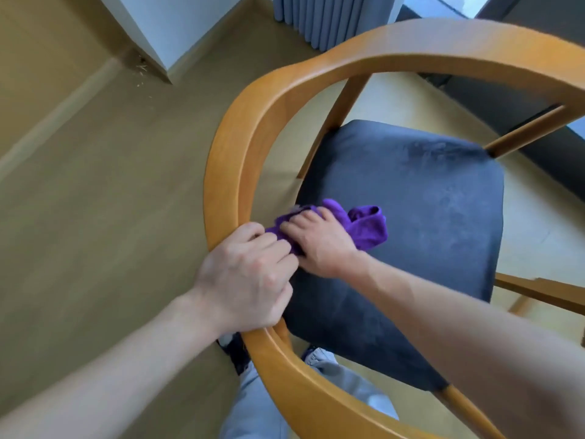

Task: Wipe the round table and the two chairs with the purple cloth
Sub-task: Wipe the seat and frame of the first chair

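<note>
A wooden chair with a curved orange-brown back rail point(234, 147) and a dark blue padded seat point(421, 201) fills the view from above. My left hand point(247, 280) grips the curved rail at its near left side. My right hand point(316, 239) holds the bunched purple cloth point(364, 228) down on the left edge of the seat, just inside the rail. Part of the cloth sticks out to the right of my fingers. The round table and the second chair are out of view.
Tan wooden flooring point(95, 185) stretches to the left. A white wall corner point(164, 30) and blue-grey curtains point(323, 17) stand at the back. A dark surface point(522, 99) lies at the right. My legs in light jeans point(269, 391) stand behind the chair back.
</note>
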Demonstrator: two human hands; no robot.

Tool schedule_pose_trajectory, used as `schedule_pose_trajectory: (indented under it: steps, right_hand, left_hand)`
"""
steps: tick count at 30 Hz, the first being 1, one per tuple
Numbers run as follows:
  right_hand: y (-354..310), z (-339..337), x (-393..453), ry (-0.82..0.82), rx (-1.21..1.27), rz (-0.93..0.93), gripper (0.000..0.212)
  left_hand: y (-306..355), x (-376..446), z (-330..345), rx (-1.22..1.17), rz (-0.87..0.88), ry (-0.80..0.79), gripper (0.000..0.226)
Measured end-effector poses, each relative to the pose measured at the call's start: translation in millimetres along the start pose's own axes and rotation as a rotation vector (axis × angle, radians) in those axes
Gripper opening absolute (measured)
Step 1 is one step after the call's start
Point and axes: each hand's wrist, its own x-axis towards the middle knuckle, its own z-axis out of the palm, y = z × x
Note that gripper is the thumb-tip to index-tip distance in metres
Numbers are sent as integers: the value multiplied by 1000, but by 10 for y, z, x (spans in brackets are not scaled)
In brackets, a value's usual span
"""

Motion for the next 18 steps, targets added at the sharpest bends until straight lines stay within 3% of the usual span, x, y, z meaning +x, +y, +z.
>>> schedule_pose_trajectory:
  steps: [5,7,11,14,16,18]
  right_hand:
    - [232,-144,331,-37,105,447,58]
    - [2,-25,223,-32,57,389,49]
    - [-419,223,-396,-4,37,62,38]
    - [-480,275,-807,-104,65,-97,42]
    - [-418,209,-836,-163,99,-132,39]
    - [-370,98,-679,-143,167,-50,37]
  left_hand:
    - [21,-22,37,32,-30,58,10]
    - [15,-14,47,39,-36,79,10]
    - [34,-68,72,50,-39,94,10]
    - [69,-21,52,56,-126,43,13]
    - [234,-20,45,19,-223,29,13]
    - [500,-76,116,-36,-257,4,14]
